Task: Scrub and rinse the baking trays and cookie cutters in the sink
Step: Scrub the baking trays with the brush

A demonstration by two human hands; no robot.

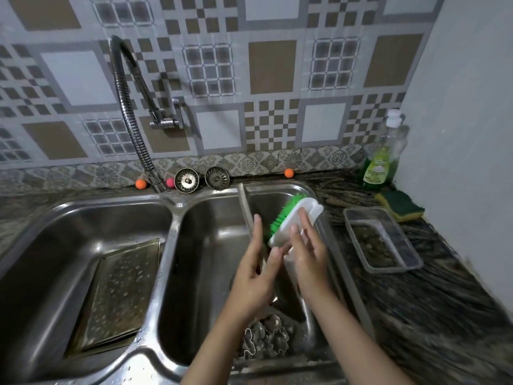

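A metal baking tray [245, 207] stands on edge in the right basin. My left hand [256, 273] holds its upper edge, fingers along the rim and thumb on the tray's face. My right hand [308, 254] grips a white scrub brush [302, 215] with green bristles, which are turned toward the tray's face. Several metal cookie cutters [266, 337] lie on the bottom of the same basin, below my wrists. A second baking tray [122, 295], dotted with water drops, leans inside the left basin.
A flexible tap hose [130, 120] hangs over the divider of the steel double sink [166, 240]. Two sink strainers [186, 180] stand behind the sink. On the right counter are a clear plastic container [383, 240], a sponge [401, 205] and a dish soap bottle [381, 159].
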